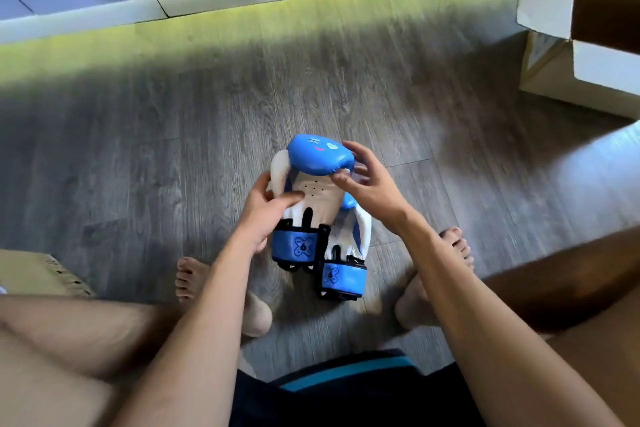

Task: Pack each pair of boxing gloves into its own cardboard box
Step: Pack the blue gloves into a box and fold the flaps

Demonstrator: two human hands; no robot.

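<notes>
A pair of blue and white boxing gloves lies on the wooden floor between my feet. The upper glove (313, 180) lies palm up, its blue padded end pointing away from me. My left hand (268, 215) grips it at the wrist side, thumb across the white palm. My right hand (367, 180) holds its blue tip with curled fingers. The second glove (346, 260) lies beneath and to the right, its blue cuff toward me. An open white cardboard box (588, 21) stands at the upper right, brown inside.
My bare feet (194, 281) rest on the floor either side of the gloves. A brown cardboard flap (571, 218) juts in from the right. A frayed mat corner (45, 274) lies at the left. A white ledge (242, 0) runs along the far side.
</notes>
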